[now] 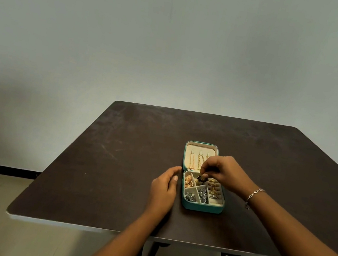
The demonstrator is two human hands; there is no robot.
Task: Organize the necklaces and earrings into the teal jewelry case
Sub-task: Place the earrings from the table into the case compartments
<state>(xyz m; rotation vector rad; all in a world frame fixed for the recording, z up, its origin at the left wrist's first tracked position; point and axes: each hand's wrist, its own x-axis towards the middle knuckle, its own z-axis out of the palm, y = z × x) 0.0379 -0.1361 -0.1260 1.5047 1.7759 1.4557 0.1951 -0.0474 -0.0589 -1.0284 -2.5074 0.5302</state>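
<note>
The teal jewelry case (202,207) lies open on the dark table. Gold necklaces (195,160) hang in its cream-lined lid. Its tray holds gold earrings (188,181) in the left compartment, silver pieces (197,195) in the front compartments and rings (213,189) in the right column. My right hand (224,173) hovers over the tray's back middle compartment, fingertips pinched on a small dark earring (201,178). My left hand (163,188) rests against the case's left side, fingers curled, holding nothing.
The dark brown table (134,166) has scuffed bare surface around the case; its front edge runs just below my forearms. A grey wall stands behind. A silver bracelet (255,194) is on my right wrist. Dark patterned cloth shows under the table.
</note>
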